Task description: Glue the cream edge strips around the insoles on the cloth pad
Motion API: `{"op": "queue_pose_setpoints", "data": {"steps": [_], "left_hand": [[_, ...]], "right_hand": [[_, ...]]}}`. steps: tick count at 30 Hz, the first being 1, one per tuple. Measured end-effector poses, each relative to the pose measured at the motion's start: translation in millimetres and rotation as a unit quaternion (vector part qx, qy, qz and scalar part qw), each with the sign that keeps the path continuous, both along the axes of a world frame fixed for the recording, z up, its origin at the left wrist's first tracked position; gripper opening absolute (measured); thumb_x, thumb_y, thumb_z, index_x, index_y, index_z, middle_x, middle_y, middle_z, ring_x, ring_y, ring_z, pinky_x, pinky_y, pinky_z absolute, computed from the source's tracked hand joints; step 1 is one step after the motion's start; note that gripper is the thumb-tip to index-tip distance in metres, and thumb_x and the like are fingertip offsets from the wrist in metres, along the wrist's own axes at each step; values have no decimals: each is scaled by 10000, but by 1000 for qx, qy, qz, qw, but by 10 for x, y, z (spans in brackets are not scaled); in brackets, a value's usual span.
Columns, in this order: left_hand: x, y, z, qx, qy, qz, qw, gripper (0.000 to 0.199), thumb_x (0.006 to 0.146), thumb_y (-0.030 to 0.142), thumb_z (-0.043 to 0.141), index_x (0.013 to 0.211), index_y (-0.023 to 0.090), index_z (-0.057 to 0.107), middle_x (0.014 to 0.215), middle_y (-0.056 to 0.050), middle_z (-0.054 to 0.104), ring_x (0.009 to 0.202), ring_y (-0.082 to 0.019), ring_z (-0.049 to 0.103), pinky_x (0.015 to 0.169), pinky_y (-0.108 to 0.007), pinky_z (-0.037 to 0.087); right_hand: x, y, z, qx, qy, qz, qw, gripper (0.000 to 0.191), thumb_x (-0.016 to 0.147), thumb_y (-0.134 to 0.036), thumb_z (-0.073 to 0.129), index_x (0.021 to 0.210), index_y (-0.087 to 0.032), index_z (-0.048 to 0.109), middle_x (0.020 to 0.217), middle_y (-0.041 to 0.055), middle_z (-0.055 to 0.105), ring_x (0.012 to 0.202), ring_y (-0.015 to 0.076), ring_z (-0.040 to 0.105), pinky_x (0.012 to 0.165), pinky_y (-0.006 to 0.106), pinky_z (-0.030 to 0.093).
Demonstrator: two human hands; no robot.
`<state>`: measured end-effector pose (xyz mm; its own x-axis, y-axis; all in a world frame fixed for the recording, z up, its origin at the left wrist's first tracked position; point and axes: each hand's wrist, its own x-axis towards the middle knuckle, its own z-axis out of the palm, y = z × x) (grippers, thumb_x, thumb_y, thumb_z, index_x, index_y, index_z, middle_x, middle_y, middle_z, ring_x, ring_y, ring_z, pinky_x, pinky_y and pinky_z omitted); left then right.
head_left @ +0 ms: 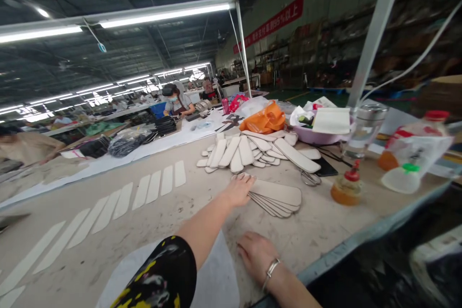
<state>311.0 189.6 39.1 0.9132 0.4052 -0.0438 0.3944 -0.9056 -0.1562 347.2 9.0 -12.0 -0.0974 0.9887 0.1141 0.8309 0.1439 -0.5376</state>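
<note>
Loosely bent, my left hand rests on the left end of a fan of beige round-ended panels, near the heaped panels; its grip I can't tell. My right hand curls half-open over the tabletop.

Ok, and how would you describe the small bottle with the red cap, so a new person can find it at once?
On the wide work table, find the fanned stack of pale pieces and look to its right. There stands a squat bottle with amber liquid. Its red cap rises to a narrow tip, while the bottle farther right has a green cap.
</note>
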Motion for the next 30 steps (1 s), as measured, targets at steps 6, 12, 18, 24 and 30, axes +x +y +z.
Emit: {"op": "queue_pose_setpoints", "data": {"steps": [6,12,18,24,30], "left_hand": [[274,126,-138,-23,40,-21,999,245,659,126,529,884,127,625,914,-119,626,893,-243,578,776,-356,451],[72,98,51,-13,48,-10,999,190,704,129,477,780,124,650,804,-133,640,790,-250,595,691,-365,450],[-757,-439,315,17,29,12,999,160,768,181,458,808,156,610,820,-90,607,802,-221,567,797,-383,410],[-1758,-1107,169,-62,28,43,997,135,801,256,479,828,207,602,815,-33,612,772,-169,563,935,-407,346],[-2067,-536,304,-124,-48,252,959,294,840,412,467,1027,223,594,917,-37,628,825,-144,582,770,-281,468]], "right_hand": [[-28,24,22,-7,10,8,1000,171,816,-198,436,827,-197,606,841,25,594,791,145,536,694,231,387],[-34,17,66,5,9,18,1000,231,850,-196,386,831,-210,615,819,25,601,767,148,551,676,245,413],[61,-43,126,143,99,8,985,269,883,-227,351,1005,-218,591,978,57,615,912,157,555,813,279,441],[30,-32,35,138,23,-23,990,422,858,-320,407,1248,-173,468,1225,100,515,1142,210,442,964,364,380],[-183,26,-284,2,-92,-9,996,606,806,-410,466,1349,-172,339,1381,124,352,1270,275,294,1035,460,261]]}}
